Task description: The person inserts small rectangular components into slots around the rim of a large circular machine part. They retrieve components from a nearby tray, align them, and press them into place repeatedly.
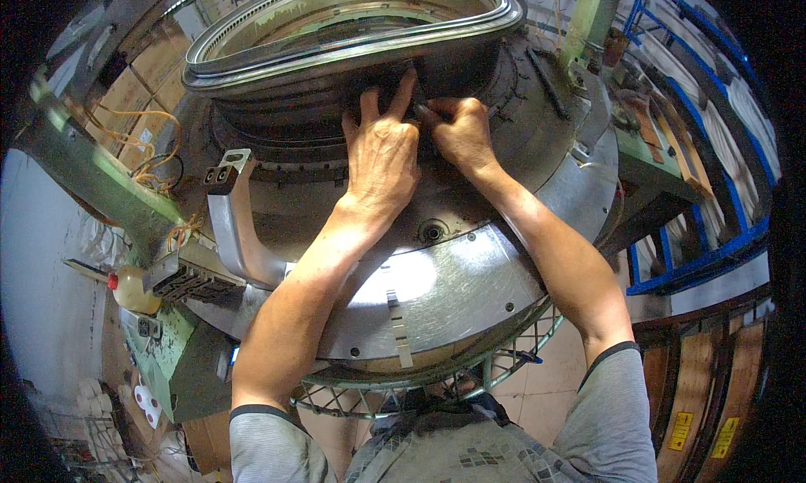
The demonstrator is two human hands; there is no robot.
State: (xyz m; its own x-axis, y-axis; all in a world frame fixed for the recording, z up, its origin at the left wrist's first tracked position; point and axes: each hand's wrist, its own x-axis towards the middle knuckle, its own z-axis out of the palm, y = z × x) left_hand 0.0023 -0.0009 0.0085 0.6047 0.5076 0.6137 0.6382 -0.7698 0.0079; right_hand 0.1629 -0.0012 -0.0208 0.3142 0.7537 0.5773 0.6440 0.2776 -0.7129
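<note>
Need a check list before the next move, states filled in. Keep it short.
1. Left hand at the dark cylinder wall, fingers spread: ok.
2. Right hand close beside it, fingers curled: ok.
3. Anything pinched in the right fingers: cannot tell, too dark there.
4. Gloves on: not ok, both hands bare.
5. Grey sleeves away from that wall: ok, both short.
6. Yellowish bottle at left capped: ok, red cap on.

Head-worn view down onto hands (384,151)
</note>
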